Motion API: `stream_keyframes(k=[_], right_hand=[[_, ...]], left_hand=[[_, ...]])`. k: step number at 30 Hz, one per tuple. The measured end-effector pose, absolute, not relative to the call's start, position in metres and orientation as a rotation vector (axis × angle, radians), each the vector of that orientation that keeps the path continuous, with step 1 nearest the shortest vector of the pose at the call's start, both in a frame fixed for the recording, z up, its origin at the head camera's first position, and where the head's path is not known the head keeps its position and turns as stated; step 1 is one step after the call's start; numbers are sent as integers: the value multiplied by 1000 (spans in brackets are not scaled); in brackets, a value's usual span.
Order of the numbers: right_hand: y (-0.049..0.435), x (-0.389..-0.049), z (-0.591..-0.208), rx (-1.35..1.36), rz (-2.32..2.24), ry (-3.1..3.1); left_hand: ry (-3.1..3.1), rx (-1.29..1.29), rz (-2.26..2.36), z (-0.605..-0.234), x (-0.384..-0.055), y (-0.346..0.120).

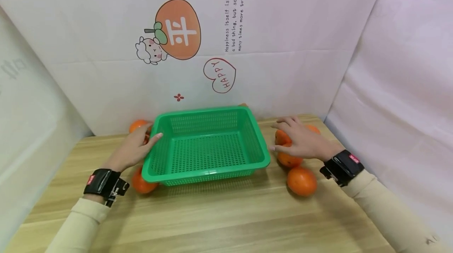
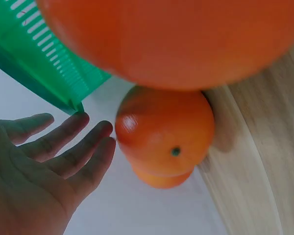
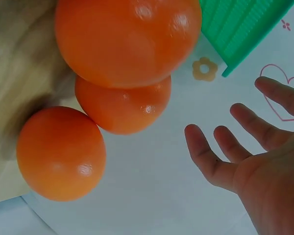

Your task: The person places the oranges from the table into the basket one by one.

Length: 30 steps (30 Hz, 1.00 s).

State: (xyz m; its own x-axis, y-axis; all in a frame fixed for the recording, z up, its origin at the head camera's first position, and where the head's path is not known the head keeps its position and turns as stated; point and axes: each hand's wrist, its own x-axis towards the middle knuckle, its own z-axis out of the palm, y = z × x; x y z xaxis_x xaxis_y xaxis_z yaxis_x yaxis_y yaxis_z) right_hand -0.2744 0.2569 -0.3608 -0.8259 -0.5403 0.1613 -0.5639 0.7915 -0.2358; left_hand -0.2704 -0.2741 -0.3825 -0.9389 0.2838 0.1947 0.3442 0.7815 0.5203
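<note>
A green plastic basket (image 1: 209, 152) with slotted walls stands on the wooden table, nothing inside it. My left hand (image 1: 132, 148) is at its left side, thumb over the rim and fingers outside. In the left wrist view those fingers (image 2: 56, 147) are extended, with a fingertip at the basket's edge (image 2: 73, 105). To the right of the basket, my right hand (image 1: 301, 139) hovers above oranges (image 1: 289, 160) with fingers spread, holding nothing. The right wrist view shows the hand (image 3: 264, 161) apart from the basket (image 3: 240, 29) and from the oranges (image 3: 61, 154).
Oranges also lie left of the basket, one at the back (image 1: 139, 125) and one by its front corner (image 1: 142, 182). Another orange (image 1: 302, 181) sits at the front right. A printed white cloth (image 1: 276, 56) hangs behind the wooden table (image 1: 212, 217).
</note>
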Motion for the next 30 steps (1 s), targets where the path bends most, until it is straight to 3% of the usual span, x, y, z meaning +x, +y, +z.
stream_keyframes(k=[30], right_hand=[[262, -200, -381, 763, 456, -2826]], left_hand=[[-2889, -202, -1218, -395, -262, -269]])
